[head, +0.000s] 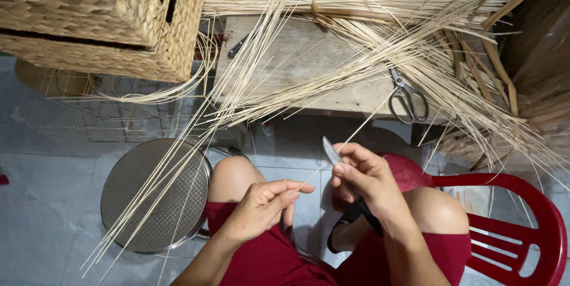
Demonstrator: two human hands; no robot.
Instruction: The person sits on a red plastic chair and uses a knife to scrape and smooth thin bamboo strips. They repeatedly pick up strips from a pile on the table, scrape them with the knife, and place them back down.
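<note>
My right hand (365, 179) grips a small knife (331, 151) whose blade points up and left, with a dark strap hanging below the hand. My left hand (264, 206) pinches a thin pale reed strip (356, 129) that runs up and right past the blade toward the table. The blade touches the strip between the two hands. Both hands hover over my knees in red shorts.
A low wooden table (309, 66) carries bundles of pale reed strips (380, 31), scissors (407, 97) and a dark tool (238, 45). A woven basket (107, 19) stands upper left, a round metal stool (154, 194) lower left, a red plastic chair (522, 226) right.
</note>
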